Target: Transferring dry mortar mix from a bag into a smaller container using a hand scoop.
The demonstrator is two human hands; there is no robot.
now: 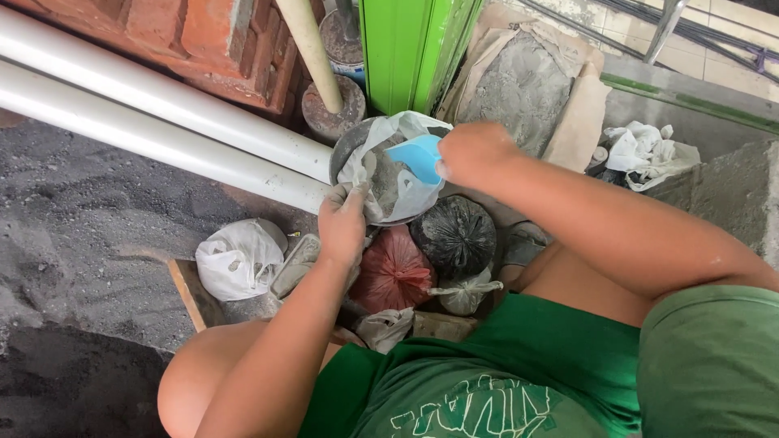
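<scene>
My left hand (342, 225) grips the near edge of a white plastic bag (388, 166) that holds grey powder and sits in a round bowl (342, 148). My right hand (475, 152) holds a light blue scoop (419, 156) with its blade dipped into the bag's open mouth. Both hands meet over the bag, the left at its lower left rim, the right at its upper right.
Two white pipes (154, 113) run along the left. Below the bowl lie a tied white bag (238, 259), a red bag (393, 272), a black bag (454, 235) and a small knotted bag (466, 294). An open cement sack (523, 85), green panel (410, 49) and brick wall (203, 36) stand behind.
</scene>
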